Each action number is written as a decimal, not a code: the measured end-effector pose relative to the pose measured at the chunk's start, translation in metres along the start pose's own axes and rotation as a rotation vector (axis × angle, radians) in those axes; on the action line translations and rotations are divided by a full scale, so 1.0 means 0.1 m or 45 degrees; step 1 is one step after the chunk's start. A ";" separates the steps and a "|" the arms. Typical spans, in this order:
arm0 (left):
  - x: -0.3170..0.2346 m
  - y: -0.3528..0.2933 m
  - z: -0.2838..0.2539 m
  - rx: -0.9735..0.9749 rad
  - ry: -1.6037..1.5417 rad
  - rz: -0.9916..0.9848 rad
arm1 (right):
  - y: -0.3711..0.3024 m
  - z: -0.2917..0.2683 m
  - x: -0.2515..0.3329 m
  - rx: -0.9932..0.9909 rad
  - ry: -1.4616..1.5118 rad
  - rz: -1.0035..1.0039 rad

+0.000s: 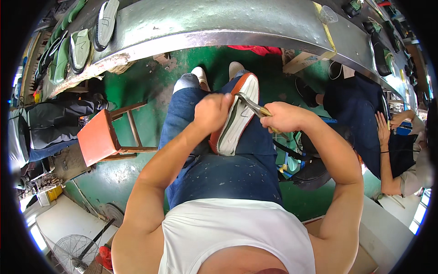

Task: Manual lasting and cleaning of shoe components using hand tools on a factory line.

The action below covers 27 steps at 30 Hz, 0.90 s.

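Note:
A shoe (232,130) with its pale underside turned up and an orange-brown rim lies lengthwise across my lap, on my jeans. My left hand (211,112) is closed at its left edge, the thumb pressed near the pliers' tip; the fingertips are partly hidden. My right hand (283,117) is wrapped round the handles of metal pliers (248,103). Their curved jaws reach over the underside to the shoe's left edge, close beside my left thumb. Whether the jaws pinch any material is too small to tell.
A metal-topped bench (182,20) curves across the front, bearing green and white shoes (80,50) at left and dark shoes (381,55) at right. An orange stool (98,137) stands at my left. At right sits a co-worker (360,114); a fan (75,251) is at lower left.

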<state>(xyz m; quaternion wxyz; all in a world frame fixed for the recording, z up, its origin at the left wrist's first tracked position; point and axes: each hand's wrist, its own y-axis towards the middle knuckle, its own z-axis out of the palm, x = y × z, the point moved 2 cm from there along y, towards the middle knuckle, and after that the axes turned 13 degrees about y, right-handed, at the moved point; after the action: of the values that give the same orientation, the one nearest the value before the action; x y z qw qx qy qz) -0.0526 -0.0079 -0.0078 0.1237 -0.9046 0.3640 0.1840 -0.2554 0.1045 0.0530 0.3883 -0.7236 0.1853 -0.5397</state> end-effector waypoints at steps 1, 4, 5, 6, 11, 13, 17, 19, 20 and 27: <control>0.14 0.14 0.21 0.061 -0.308 -0.149 | 0.02 0.02 0.05 0.005 -0.006 -0.001; 0.15 0.16 0.52 0.734 -1.746 -0.711 | 0.07 0.06 0.14 -0.076 -0.381 -0.021; 0.17 0.11 0.54 0.767 -1.921 -0.624 | 0.12 0.13 0.01 -0.164 -0.260 -0.085; 0.22 0.07 0.56 0.793 -2.090 -0.536 | 0.19 0.22 -0.11 -0.247 -0.139 -0.154; 0.29 0.10 0.60 0.610 -1.895 -0.482 | 0.39 0.70 -0.39 -0.493 0.139 -0.267; 0.26 0.12 0.65 0.578 -1.818 -0.476 | 0.33 0.52 -0.42 -0.325 0.433 -0.143; 0.18 0.16 0.62 0.589 -1.775 -0.551 | 0.46 0.77 -0.53 -0.171 1.051 -0.059; 0.18 0.13 0.65 0.549 -1.890 -0.562 | 0.54 0.99 -0.60 -0.178 1.227 -0.109; 0.17 0.14 0.62 0.553 -1.891 -0.572 | 0.54 1.05 -0.61 -0.174 1.232 -0.101; 0.04 0.32 0.45 0.744 -1.559 -0.688 | 0.46 0.84 -1.03 0.382 1.894 -0.232</control>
<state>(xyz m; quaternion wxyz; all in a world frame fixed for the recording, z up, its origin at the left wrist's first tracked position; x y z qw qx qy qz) -0.0830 -0.0167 -0.0534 0.5826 -0.6279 0.0278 0.5154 -0.2066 0.1765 -0.0573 0.2093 -0.1215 0.2622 -0.9342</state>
